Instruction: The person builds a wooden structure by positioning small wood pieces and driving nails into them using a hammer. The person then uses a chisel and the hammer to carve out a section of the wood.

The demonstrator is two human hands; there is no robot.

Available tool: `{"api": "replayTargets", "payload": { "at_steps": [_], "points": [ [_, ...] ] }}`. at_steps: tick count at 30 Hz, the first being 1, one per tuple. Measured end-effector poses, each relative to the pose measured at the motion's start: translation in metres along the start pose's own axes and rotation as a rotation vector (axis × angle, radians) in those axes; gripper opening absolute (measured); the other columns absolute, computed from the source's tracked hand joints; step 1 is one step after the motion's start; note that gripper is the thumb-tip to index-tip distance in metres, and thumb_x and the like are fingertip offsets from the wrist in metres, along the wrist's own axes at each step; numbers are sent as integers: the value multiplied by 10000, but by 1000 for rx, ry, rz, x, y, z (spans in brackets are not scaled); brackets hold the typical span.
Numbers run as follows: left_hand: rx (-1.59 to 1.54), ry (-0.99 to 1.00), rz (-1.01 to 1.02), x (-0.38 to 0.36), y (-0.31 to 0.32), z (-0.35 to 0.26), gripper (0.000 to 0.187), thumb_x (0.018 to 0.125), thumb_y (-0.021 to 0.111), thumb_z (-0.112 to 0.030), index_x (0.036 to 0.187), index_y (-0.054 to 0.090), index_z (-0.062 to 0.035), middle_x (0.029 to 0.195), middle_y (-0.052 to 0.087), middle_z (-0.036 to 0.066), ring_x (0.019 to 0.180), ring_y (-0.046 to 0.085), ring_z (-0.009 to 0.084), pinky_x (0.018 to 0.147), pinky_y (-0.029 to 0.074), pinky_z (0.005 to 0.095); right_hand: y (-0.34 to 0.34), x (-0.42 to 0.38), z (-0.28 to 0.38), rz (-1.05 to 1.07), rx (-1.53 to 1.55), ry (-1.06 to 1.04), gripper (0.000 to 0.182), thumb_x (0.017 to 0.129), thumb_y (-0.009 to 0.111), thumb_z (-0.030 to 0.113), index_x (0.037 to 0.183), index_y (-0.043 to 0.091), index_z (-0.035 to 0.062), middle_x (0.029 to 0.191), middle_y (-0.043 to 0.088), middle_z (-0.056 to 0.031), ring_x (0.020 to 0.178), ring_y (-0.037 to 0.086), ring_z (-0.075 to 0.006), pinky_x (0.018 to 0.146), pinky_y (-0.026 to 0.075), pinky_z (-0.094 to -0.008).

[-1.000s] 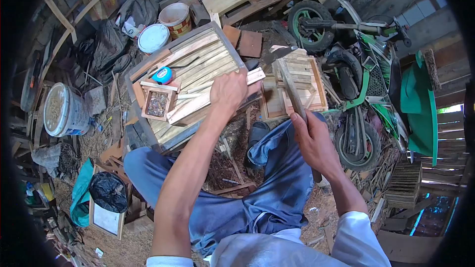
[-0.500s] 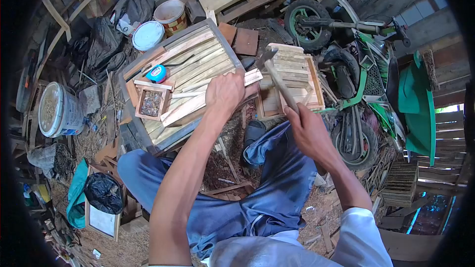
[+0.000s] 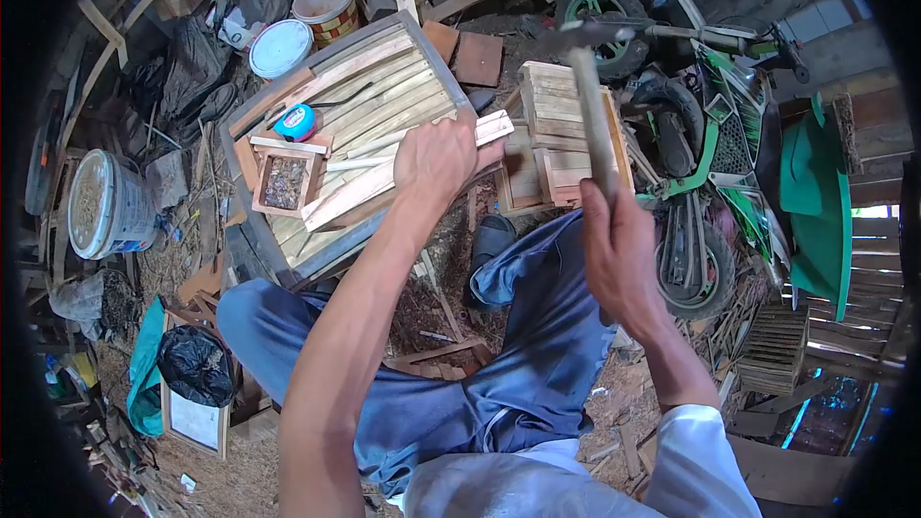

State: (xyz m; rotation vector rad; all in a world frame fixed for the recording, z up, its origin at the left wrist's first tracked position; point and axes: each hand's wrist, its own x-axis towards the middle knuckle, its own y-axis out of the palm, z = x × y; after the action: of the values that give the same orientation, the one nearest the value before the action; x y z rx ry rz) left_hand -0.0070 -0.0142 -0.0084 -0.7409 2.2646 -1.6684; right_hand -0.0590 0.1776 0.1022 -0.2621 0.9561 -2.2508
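Observation:
My left hand (image 3: 435, 157) is wrapped round a pale strip of wood (image 3: 355, 198), whose right end sticks out past my fingers. The strip lies slanted over a slatted wooden table (image 3: 247, 127) with a dark frame. My right hand (image 3: 619, 249) grips a hammer (image 3: 595, 115) by its wooden handle, head up and apart from the strip. Left of the strip sits a small wooden box (image 3: 285, 182) of small nails or metal bits, with a blue tape measure (image 3: 295, 122) just above it. Beyond the strip stands a slatted wooden crate (image 3: 558, 125).
A green motorbike (image 3: 715, 149) stands at the right, beside a green plastic chair (image 3: 811, 206). Buckets, one a clear-sided bucket (image 3: 113, 204), are at the left. Wood scraps and shavings litter the ground around my legs. A black plastic bag (image 3: 196, 364) lies at lower left.
My right hand has raised the hammer up and to the right, away from the strip's end. My left hand keeps its grip on the strip. The view has shifted slightly.

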Motion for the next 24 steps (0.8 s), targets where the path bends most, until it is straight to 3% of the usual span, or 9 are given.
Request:
{"api": "replayTargets", "payload": {
  "at_steps": [4, 9, 13, 16, 20, 22, 24],
  "points": [
    [56, -12, -27, 2, -4, -3, 562, 832, 594, -569, 853, 624, -8, 640, 654, 195, 609, 680, 319, 579, 554, 399, 7, 7, -23, 245, -232, -68, 222, 973, 492, 206, 968, 515, -15, 645, 556, -290, 664, 562, -488, 556, 418, -484],
    [46, 12, -23, -3, -1, -2, 558, 839, 590, -561, 862, 618, -4, 633, 653, 195, 608, 679, 324, 582, 555, 404, -12, 3, 10, 88, 57, 92, 252, 980, 492, 234, 999, 545, -12, 639, 565, -267, 626, 572, -459, 547, 425, -442],
    [59, 7, -42, -2, -1, -3, 560, 837, 592, -563, 863, 620, -4, 632, 655, 189, 605, 682, 311, 567, 552, 386, 2, 7, -18, 227, -232, -13, 264, 978, 489, 234, 978, 547, -23, 648, 556, -282, 665, 569, -475, 579, 428, -458],
    [73, -1, -47, -3, -3, -4, 559, 833, 597, -561, 863, 623, -4, 632, 658, 182, 603, 683, 299, 557, 548, 376, -4, 4, -7, 221, -130, 39, 263, 976, 495, 232, 972, 532, -28, 654, 551, -289, 657, 561, -483, 584, 429, -469],
    [64, 9, -46, -5, -2, -3, 549, 826, 607, -554, 853, 627, -6, 630, 660, 174, 600, 684, 288, 552, 545, 375, 1, 2, -3, 9, 37, 71, 264, 978, 492, 231, 957, 533, -29, 658, 551, -287, 652, 555, -484, 589, 430, -474],
    [57, 12, -54, -4, -5, -4, 543, 824, 612, -549, 847, 628, -7, 630, 661, 172, 599, 683, 287, 551, 544, 377, 8, 9, -23, 133, -237, -138, 244, 973, 504, 206, 947, 529, -35, 641, 551, -271, 613, 568, -458, 557, 430, -451],
    [52, 10, -56, -4, -6, -4, 535, 823, 616, -544, 842, 629, -9, 631, 660, 172, 599, 682, 290, 549, 543, 377, 1, 6, -22, 200, -188, -29, 257, 972, 506, 215, 960, 530, -41, 654, 561, -280, 639, 578, -467, 563, 431, -472]
  ]
}}
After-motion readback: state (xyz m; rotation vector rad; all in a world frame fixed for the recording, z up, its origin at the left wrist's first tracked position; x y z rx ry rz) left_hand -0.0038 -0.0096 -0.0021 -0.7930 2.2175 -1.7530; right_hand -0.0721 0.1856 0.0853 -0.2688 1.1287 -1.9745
